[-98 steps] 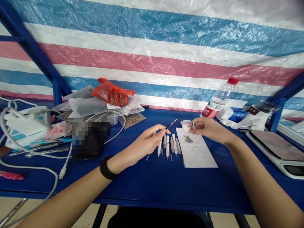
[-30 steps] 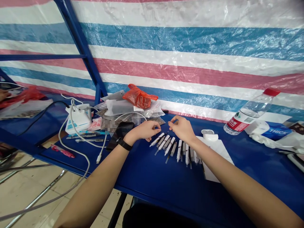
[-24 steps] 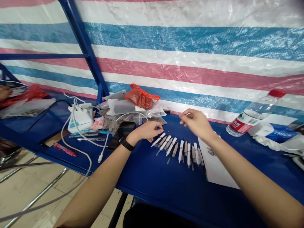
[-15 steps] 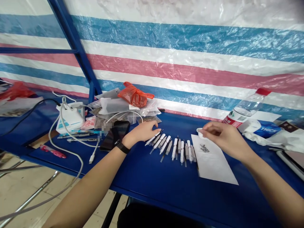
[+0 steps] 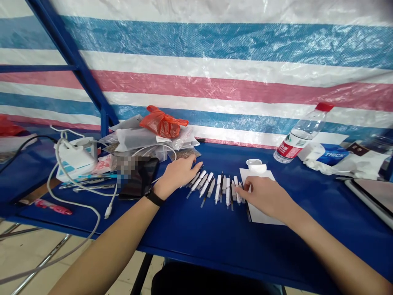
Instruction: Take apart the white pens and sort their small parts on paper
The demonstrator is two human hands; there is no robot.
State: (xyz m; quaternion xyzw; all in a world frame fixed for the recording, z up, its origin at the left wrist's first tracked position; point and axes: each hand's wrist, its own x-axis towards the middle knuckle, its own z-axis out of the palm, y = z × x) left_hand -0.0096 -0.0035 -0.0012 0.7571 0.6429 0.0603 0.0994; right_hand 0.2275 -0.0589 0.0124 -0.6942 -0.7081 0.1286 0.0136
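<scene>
a black band circles the left wrist.

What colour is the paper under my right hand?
White. The paper shows best in the head view, partly hidden by your right hand.

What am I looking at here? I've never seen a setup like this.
There is no machine: these are a person's left hand and right hand, seen from a camera worn on their head. On the blue table lies a row of slim white and grey sticks, with white paper, a small white case, a bottle to the right and a dark phone to the left. The hands are at opposite ends of the row; whether either grips anything is unclear.
</scene>
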